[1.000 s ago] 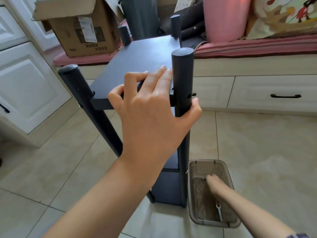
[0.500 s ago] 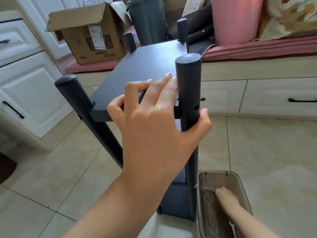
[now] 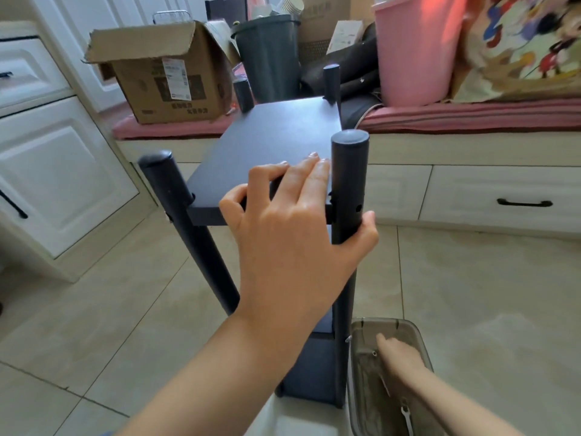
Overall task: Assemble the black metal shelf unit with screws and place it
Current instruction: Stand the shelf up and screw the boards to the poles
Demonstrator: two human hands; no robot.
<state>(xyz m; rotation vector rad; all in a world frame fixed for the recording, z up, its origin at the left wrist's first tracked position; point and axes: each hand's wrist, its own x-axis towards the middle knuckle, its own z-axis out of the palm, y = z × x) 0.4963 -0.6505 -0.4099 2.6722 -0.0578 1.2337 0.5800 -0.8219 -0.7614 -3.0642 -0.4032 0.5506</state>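
Two hands: ours, both at work on the tiled floor [image 3: 471, 294].
Right hand [image 3: 397, 354]: at five o'clock, reaching down into the clear plastic bin [image 3: 421, 338]; whether its fingers hold anything we cannot tell.
Bin contents: a small silver wrench [image 3: 406, 418] lies at its near end.
Left hand [image 3: 292, 234]: at centre, thumb hooked round the near right post [image 3: 349, 171], fingers laid over the top board [image 3: 276, 140], holding both.
Shelf unit [image 3: 314, 376]: black, upright on the floor at six o'clock, just left of the bin.
Screw hole [image 3: 358, 208]: open on the post, just above our thumb.
Cardboard box [image 3: 163, 77]: at eleven o'clock, with a white label and dark print we cannot read.
Buckets: a grey one [image 3: 267, 55] at twelve, a pink one [image 3: 415, 48] at one o'clock.
Change: our left hand keeps its hold; the right hand sits lower in the view than half a second ago.
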